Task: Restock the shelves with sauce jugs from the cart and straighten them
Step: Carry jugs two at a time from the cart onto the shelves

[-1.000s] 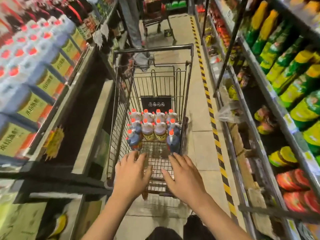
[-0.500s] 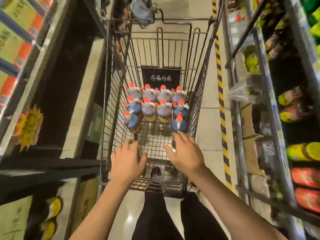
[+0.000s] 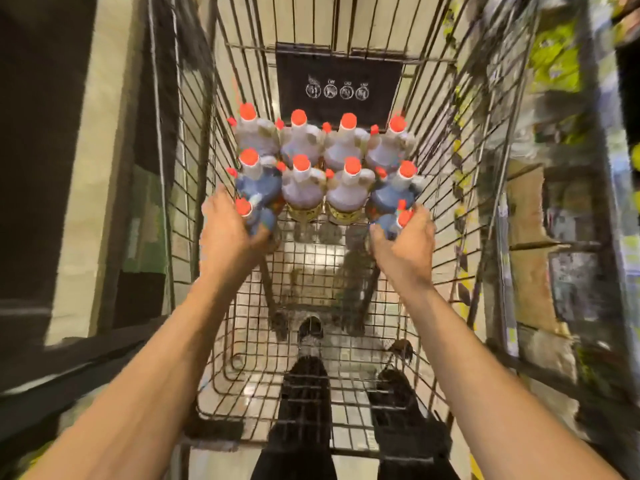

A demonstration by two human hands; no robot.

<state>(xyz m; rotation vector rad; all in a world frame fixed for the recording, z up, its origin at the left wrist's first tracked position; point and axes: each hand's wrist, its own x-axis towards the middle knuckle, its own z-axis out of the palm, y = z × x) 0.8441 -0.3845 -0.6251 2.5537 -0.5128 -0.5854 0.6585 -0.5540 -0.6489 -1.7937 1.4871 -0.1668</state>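
Observation:
Several sauce jugs with orange-red caps stand in rows at the far end of the wire cart [image 3: 194, 161]. My left hand [image 3: 227, 237] is wrapped around the nearest left jug [image 3: 258, 218], a blue-bodied one. My right hand [image 3: 407, 245] is closed around the nearest right jug [image 3: 393, 223], also blue. Both jugs stand at the front of the group, their caps showing above my fingers. Two yellow-labelled jugs [image 3: 304, 188] stand between my hands, one row back. The frame is blurred by motion.
A black placard [image 3: 339, 88] hangs on the cart's far wall. A dark shelf unit [image 3: 52, 168] runs along the left, stocked shelving [image 3: 561, 168] along the right. My legs and a shoe [image 3: 310, 329] show through the cart's near, bare wire floor.
The view has tilted down and closer into the cart. Both hands have moved forward from the bare wire floor and closed around the two nearest jugs.

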